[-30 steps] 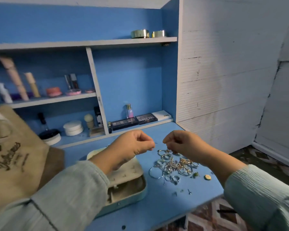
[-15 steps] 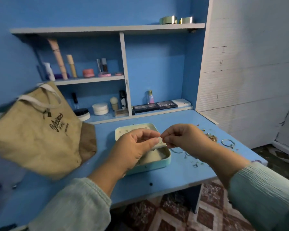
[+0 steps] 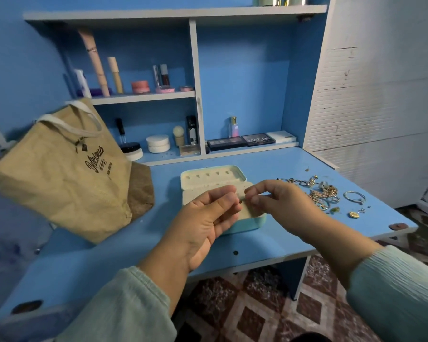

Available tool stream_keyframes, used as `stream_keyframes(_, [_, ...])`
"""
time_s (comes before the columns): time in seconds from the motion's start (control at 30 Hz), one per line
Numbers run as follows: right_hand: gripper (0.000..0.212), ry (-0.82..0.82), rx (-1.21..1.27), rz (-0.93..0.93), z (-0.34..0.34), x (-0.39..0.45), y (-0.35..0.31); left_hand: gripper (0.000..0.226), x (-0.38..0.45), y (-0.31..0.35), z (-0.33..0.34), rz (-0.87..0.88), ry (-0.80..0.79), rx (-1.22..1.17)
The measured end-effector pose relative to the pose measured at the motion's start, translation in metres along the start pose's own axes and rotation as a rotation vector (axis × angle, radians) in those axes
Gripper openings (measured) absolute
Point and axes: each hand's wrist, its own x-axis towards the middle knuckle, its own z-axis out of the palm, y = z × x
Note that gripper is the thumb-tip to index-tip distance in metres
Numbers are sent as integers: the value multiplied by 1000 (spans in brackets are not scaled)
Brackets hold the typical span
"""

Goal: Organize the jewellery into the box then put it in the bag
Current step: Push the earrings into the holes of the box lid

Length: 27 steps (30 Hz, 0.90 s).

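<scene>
Jewellery [image 3: 325, 193] lies in a loose gold and silver heap on the blue desk [image 3: 269, 243], to the right of the open box [image 3: 208, 177], whose mint base and cream insert sit near the desk's middle. My left hand [image 3: 203, 223] and right hand [image 3: 277, 206] meet just above the box, fingers of both pinched together on what seems to be a tiny earring [image 3: 240, 195], too small to make out clearly. Beyond my left sleeve the tan bag [image 3: 64, 169] leans at the desk's left side, well apart from the heap.
</scene>
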Motion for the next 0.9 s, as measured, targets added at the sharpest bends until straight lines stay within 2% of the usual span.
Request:
stream_keyframes(0.3, [20,94,-25,-42,4,6,-6,23,-3,1,-7,-80,-24,-117])
stream_keyframes(0.73, [23,112,31,-48,3,18,-9,15,-5,0,-7,-96,-27,-256])
stream_keyframes(0.83, [23,114,58,-55,3,20,-11,12,-3,-2,-7,-10,21,-217])
stream_keyframes(0.9, [23,122,74,-58,3,22,-12,10,2,-5,-12,150,113,37])
